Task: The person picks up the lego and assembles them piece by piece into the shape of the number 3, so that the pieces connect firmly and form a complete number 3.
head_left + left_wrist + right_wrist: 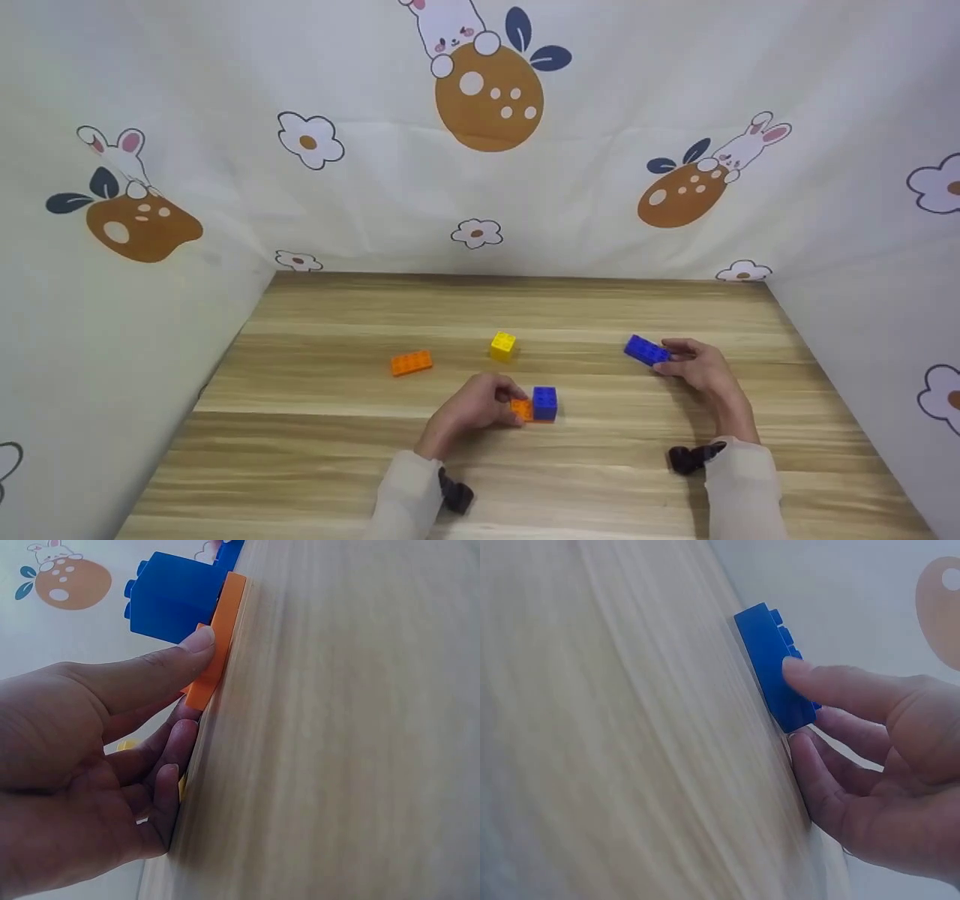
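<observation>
My left hand (pixel 482 403) pinches the left end of a flat orange toy brick (pixel 522 409) between thumb and fingers. On the right end of that brick stands a taller blue brick (pixel 544 403), studs up. In the left wrist view the orange brick (pixel 219 652) lies along the tabletop, with the blue brick (pixel 174 598) on it. Farther right, my right hand (pixel 697 365) grips the near end of a long blue brick (pixel 646 350). The right wrist view has its thumb on the side of that long blue brick (pixel 771 664), which is at the tabletop.
A yellow brick (pixel 502 346) stands behind my left hand, and another flat orange brick (pixel 412 363) lies to its left. Patterned cloth (pixel 360 202) walls in the back and sides of the wooden table (pixel 315 450).
</observation>
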### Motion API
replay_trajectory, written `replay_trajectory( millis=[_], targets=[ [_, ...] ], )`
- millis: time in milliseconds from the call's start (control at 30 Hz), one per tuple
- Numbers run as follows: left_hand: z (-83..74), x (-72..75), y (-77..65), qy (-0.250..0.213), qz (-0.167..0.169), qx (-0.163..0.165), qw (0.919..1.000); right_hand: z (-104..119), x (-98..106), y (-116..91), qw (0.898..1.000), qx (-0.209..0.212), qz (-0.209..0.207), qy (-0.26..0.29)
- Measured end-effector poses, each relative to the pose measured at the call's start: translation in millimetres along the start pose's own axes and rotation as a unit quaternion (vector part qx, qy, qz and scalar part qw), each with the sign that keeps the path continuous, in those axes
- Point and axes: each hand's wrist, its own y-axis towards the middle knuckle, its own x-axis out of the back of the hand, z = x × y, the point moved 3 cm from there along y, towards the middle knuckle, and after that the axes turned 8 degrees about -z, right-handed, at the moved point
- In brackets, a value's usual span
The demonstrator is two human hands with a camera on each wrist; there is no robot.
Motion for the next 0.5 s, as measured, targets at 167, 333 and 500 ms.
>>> replay_trajectory(
  millis=[167, 333, 500],
  targets=[
    [-0.3, 0.3, 0.6, -0.002, 0.0, 0.005, 1.0, 1.4, 1.4, -2.2, 1.0, -0.028, 0.004, 0.001],
    [-0.5, 0.3, 1.4, -0.006, 0.003, 0.008, 0.9999, 7.4, 4.5, -3.3, 1.0, -0.017, 0.008, 0.001],
    [-0.2, -0.3, 0.9, -0.01, 0.003, 0.008, 0.9999, 19.8, 6.6, -7.6, 1.0, 0.023, 0.007, -0.02]
  ],
)
